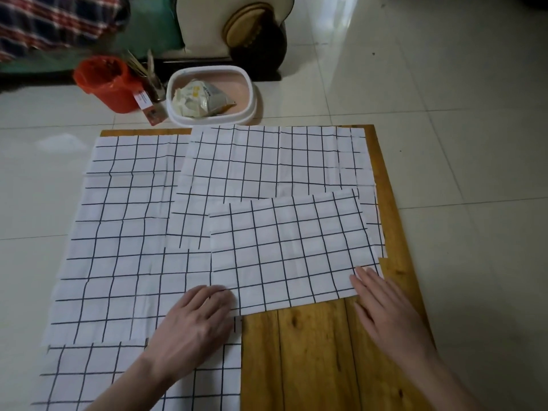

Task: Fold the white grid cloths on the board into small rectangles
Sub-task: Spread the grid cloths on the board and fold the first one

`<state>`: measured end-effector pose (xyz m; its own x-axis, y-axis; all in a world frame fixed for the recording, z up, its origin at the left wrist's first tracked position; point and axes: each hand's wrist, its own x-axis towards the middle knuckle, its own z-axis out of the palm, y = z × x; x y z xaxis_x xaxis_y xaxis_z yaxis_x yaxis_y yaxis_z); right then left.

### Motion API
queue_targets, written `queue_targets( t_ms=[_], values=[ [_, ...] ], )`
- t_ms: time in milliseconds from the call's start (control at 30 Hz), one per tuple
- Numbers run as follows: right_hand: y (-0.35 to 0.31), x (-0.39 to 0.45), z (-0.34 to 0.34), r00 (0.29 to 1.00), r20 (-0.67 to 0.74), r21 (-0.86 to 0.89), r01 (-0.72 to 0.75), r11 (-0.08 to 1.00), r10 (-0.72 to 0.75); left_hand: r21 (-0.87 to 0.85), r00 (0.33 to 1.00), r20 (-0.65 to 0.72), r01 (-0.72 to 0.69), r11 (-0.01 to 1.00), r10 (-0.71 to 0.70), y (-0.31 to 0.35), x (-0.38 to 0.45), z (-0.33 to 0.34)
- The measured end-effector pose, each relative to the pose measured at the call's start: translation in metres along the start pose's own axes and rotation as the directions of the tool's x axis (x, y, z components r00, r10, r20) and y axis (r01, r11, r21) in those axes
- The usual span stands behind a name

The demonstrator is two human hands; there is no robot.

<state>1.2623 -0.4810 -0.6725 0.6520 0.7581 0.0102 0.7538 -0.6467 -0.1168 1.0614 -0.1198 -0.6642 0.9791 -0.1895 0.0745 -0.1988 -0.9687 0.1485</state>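
Note:
Several white cloths with black grid lines lie overlapping on a wooden board (320, 357) on the floor. A folded rectangle of cloth (290, 250) lies on top at the centre right. My left hand (195, 324) rests on its near left corner, fingers bent, tips at the cloth's edge. My right hand (382, 307) lies flat at its near right corner, fingers straight and touching the edge. A large flat cloth (118, 232) covers the left side, another (267, 161) lies at the back, and one more (118, 378) sits at the near left.
Behind the board stand an orange bucket (106, 81), a pink and white basin (237, 90) holding crumpled wrappers, and a small jar of sticks (151, 81). Furniture stands further back. Pale floor tiles (462, 143) surround the board.

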Motion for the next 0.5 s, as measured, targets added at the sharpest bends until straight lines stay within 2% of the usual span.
queue_targets(
  t_ms=[200, 400, 500],
  values=[
    [-0.027, -0.002, 0.001, 0.995, 0.028, 0.079, -0.094, 0.992, 0.092, -0.064, 0.971, 0.06, 0.235, 0.97, -0.231, 0.043, 0.011, 0.0],
    [-0.099, 0.003, 0.006, 0.976, 0.147, 0.078, 0.151, 0.985, -0.162, -0.127, 0.949, 0.129, 0.302, 0.945, -0.286, 0.11, 0.028, 0.015],
    [-0.118, -0.001, 0.014, 0.965, 0.207, 0.086, 0.145, 0.986, -0.16, -0.12, 0.926, 0.177, 0.356, 0.927, -0.333, 0.123, 0.024, 0.024]
  ],
)
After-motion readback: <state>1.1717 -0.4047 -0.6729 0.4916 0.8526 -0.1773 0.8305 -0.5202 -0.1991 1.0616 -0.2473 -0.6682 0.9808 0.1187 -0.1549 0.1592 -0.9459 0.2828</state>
